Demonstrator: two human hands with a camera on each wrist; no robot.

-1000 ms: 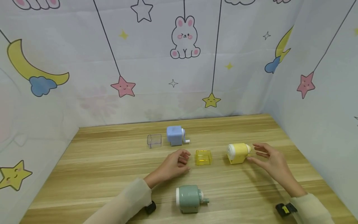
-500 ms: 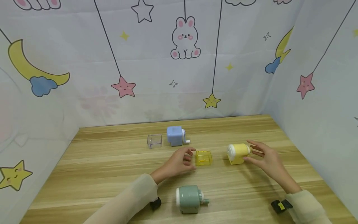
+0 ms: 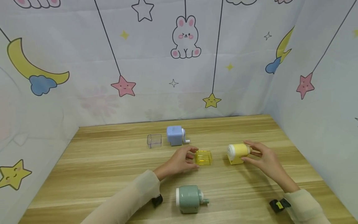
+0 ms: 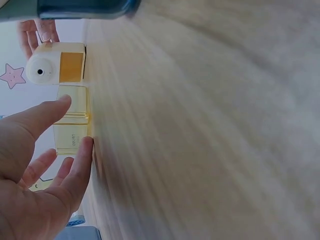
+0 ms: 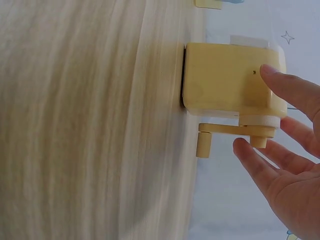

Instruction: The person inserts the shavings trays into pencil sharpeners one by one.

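My left hand (image 3: 183, 160) is at the left side of a see-through yellow shavings drawer (image 3: 204, 158), its thumb and fingers spread about the near end. In the left wrist view the fingertips are close to the drawer (image 4: 71, 136); whether they touch is unclear. At the crank end of a yellow pencil sharpener (image 3: 237, 153) is my right hand (image 3: 263, 157), fingers apart. The right wrist view has the thumb beside the sharpener's body (image 5: 225, 77) and the fingers near its crank (image 5: 225, 129). The sharpener stands upright on the table.
A green crank sharpener (image 3: 189, 199) is at the front, between the forearms. Farther back stand a blue crank sharpener (image 3: 174, 135) and a clear drawer (image 3: 154, 141). Printed cloth (image 3: 153, 62) encloses the wooden table (image 3: 98, 168) at the back and sides.
The left hand has moved right, up to the yellow drawer. The right hand has come left, closer around the yellow sharpener's crank end. Sharpeners and drawers stay where they were.
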